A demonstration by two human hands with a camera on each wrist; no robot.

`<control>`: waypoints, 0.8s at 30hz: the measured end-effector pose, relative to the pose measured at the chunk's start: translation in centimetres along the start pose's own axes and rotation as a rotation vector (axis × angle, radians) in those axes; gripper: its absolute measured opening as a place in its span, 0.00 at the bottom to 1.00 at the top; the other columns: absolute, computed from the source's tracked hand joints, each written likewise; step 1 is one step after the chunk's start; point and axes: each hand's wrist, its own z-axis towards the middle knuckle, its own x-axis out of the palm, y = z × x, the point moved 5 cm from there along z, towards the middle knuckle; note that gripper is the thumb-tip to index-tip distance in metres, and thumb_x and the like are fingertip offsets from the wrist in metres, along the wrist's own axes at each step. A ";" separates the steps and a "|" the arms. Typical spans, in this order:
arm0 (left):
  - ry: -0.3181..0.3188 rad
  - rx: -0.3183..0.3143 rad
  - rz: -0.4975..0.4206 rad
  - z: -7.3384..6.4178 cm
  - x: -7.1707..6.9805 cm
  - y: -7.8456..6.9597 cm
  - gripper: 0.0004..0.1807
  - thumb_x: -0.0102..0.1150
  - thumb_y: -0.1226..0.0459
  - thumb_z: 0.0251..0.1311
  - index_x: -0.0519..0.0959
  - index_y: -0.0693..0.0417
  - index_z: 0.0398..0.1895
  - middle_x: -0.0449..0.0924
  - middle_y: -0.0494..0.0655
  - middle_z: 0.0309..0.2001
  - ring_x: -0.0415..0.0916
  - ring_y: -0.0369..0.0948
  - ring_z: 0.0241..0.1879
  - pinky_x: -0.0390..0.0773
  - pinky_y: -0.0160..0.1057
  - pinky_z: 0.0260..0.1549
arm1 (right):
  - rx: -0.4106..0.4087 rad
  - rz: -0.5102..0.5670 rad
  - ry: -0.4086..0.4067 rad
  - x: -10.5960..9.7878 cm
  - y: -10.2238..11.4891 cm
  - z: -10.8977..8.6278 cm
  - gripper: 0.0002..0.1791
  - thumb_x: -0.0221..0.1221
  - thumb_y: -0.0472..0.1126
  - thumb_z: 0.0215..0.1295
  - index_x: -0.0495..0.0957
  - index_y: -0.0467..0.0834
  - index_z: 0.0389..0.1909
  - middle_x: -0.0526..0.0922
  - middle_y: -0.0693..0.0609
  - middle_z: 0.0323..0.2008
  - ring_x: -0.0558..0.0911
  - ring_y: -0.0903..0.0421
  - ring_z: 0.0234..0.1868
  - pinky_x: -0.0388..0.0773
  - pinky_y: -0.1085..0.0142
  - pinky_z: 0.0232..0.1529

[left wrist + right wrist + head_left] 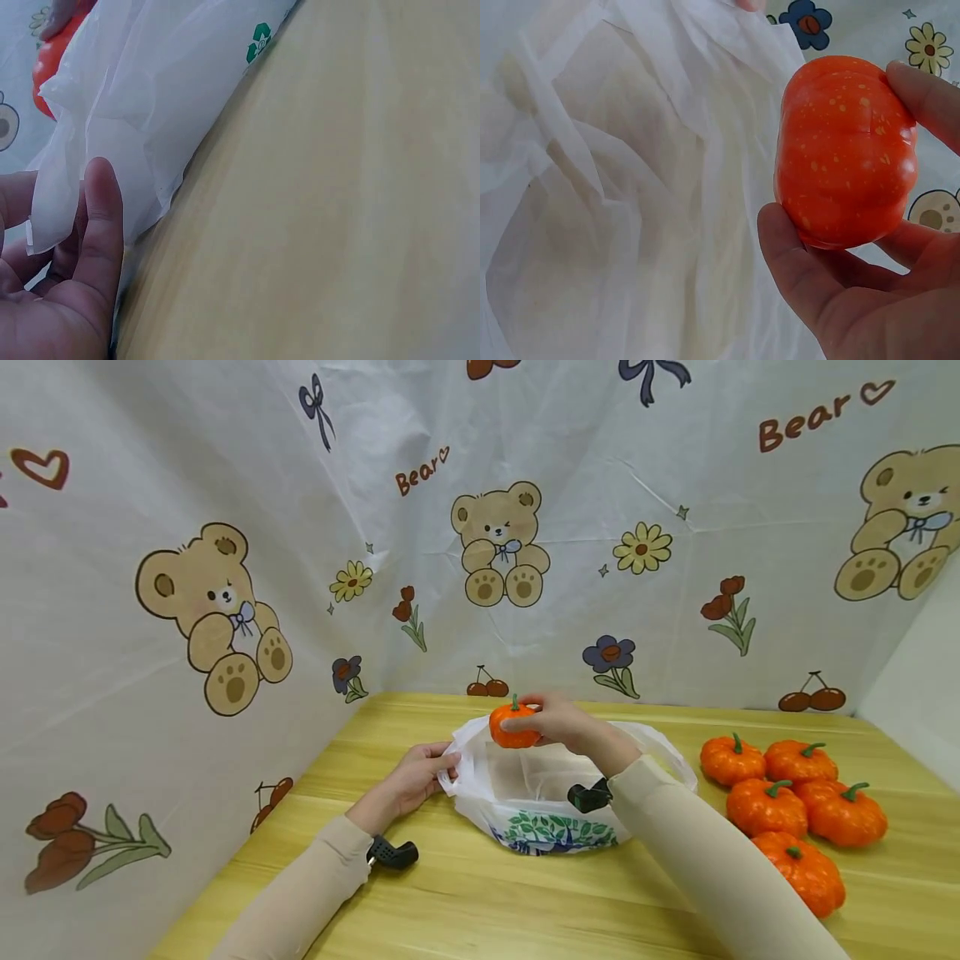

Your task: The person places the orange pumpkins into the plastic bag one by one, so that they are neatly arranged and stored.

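A white plastic bag [480,808] with a green and blue tree print lies on the table, its mouth spread wide. My left hand [411,778] pinches the bag's left rim between thumb and fingers; the left wrist view shows the thin film [56,199] there. Over the left part of the mouth, my right hand [564,723] holds a small orange toy pumpkin [512,732] with a green stem. In the right wrist view, thumb and fingers grip the speckled pumpkin [847,154] from its sides, beside the bag's wrinkled inside [660,195].
Several more orange pumpkins [767,808] sit in a cluster on the right of the wood-grain table [465,902]. My right forearm [697,843] partly covers the nearest one. A white sheet [570,618] printed with bears and flowers stands behind and at the left.
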 end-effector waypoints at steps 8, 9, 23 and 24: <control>0.006 0.001 -0.016 0.1 0.0 0.1 0.13 0.56 0.65 0.75 0.76 0.66 0.55 0.76 0.43 0.30 0.75 0.36 0.31 0.81 0.34 0.32 | 0.011 0.013 -0.031 1.1 -0.7 1.4 0.40 0.71 0.51 0.63 0.68 0.41 0.71 0.75 0.39 0.63 0.82 0.46 0.54 0.82 0.51 0.60; 0.005 0.000 -0.015 0.2 0.0 0.1 0.12 0.55 0.65 0.75 0.77 0.65 0.53 0.76 0.43 0.29 0.75 0.36 0.31 0.81 0.34 0.32 | 0.009 0.016 -0.033 1.2 -0.8 1.6 0.39 0.71 0.51 0.62 0.69 0.41 0.71 0.76 0.39 0.63 0.82 0.47 0.54 0.82 0.51 0.60; -0.012 -0.017 -0.018 0.3 -0.1 0.3 0.10 0.53 0.65 0.76 0.78 0.64 0.50 0.77 0.45 0.29 0.75 0.37 0.31 0.82 0.34 0.32 | -0.013 -0.025 -0.039 3.1 -2.3 2.9 0.42 0.71 0.51 0.62 0.67 0.40 0.73 0.75 0.37 0.64 0.81 0.47 0.54 0.85 0.59 0.53; -0.011 -0.017 -0.018 0.3 -0.1 0.3 0.10 0.52 0.65 0.76 0.77 0.64 0.50 0.77 0.45 0.29 0.75 0.37 0.31 0.82 0.34 0.33 | -0.018 -0.027 -0.031 3.3 -2.4 2.8 0.42 0.71 0.51 0.62 0.67 0.40 0.73 0.75 0.37 0.64 0.80 0.46 0.54 0.85 0.59 0.54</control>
